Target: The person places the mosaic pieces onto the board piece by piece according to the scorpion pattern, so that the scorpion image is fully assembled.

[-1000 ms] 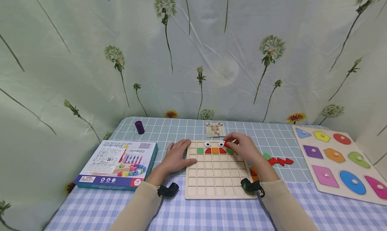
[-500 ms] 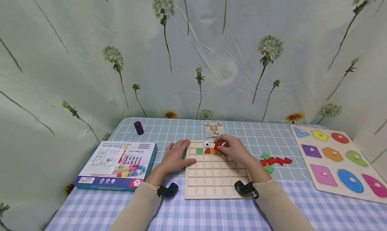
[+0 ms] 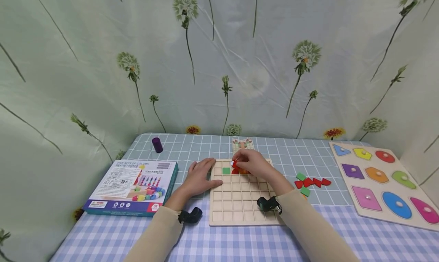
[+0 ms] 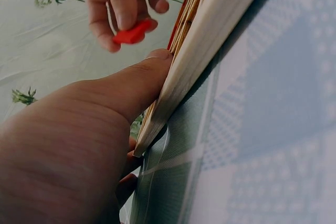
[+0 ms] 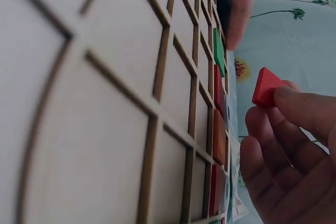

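A wooden grid board (image 3: 240, 205) lies flat on the table. My left hand (image 3: 201, 178) rests at its far left corner, fingers fairly straight; in the left wrist view the thumb (image 4: 149, 74) lies on the board's edge. Over the upper rows, my right hand (image 3: 253, 163) pinches a red tile (image 5: 266, 86) between thumb and fingers, held just off the board in the right wrist view. A green tile (image 3: 226, 171) sits in the second row, followed by red and orange tiles (image 5: 219, 136). The right hand hides the tiles farther right.
Several loose red tiles (image 3: 317, 182) and green tiles (image 3: 305, 192) lie right of the board. A pattern card (image 3: 242, 142) lies behind it. At left are a boxed bead set (image 3: 133, 187) and a purple cylinder (image 3: 157, 144); a shape puzzle (image 3: 372, 178) is at right.
My right hand has moved left along the upper rows with the red tile, uncovering more loose tiles at right and covering the eye tiles. The left hand stays put.
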Tool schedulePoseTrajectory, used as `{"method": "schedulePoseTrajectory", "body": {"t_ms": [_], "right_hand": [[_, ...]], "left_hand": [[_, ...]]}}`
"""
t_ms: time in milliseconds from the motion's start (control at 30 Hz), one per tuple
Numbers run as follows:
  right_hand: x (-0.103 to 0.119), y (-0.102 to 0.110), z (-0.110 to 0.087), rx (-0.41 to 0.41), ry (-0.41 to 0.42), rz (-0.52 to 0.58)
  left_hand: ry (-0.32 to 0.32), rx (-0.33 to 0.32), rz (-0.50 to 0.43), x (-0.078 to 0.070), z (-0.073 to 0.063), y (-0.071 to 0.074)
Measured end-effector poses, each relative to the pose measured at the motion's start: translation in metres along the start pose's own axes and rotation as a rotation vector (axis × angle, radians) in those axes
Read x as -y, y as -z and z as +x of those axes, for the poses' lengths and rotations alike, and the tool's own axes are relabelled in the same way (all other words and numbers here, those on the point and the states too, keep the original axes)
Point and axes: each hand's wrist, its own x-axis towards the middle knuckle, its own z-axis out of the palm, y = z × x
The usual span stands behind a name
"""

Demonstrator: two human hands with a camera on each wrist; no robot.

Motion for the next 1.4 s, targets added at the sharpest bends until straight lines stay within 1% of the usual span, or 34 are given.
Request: {"method": "schedulePoseTrajectory", "body": {"t_ms": [133,400,567,700,933,1033,1200,1400], "right_hand": [[0.002,-0.003,0.009,0.001,0.027,-0.020],[-0.001,-0.017,0.027,-0.010,0.003,-0.049],[-0.001,-0.025,0.033,-0.013,-0.020,-0.045],[0.000,-0.027,0.034,-0.019,-0.029,-0.052],[0.003,-0.030,0.032,-0.023,0.019,-0.157],[0.003,-0.031,0.032,-0.025,0.021,-0.196],[0.003,-0.032,0.032,-0.023,0.005,-0.203],[0.001,-0.032,0.031,-0.040,-0.014,-0.155]], "left_hand": [[-0.004,0.003,-0.002,0.000,0.000,0.001],[-0.006,-0.003,0.001,0.000,-0.001,0.000],[-0.007,-0.005,0.002,0.000,0.000,-0.001],[-0.006,-0.002,0.001,0.000,-0.001,-0.001],[-0.016,-0.007,0.004,0.000,0.000,-0.001],[-0.026,-0.008,0.005,0.001,-0.001,-0.001],[-0.023,-0.007,0.009,0.001,-0.001,0.000],[-0.028,-0.009,-0.002,-0.001,-0.002,0.002]]}}
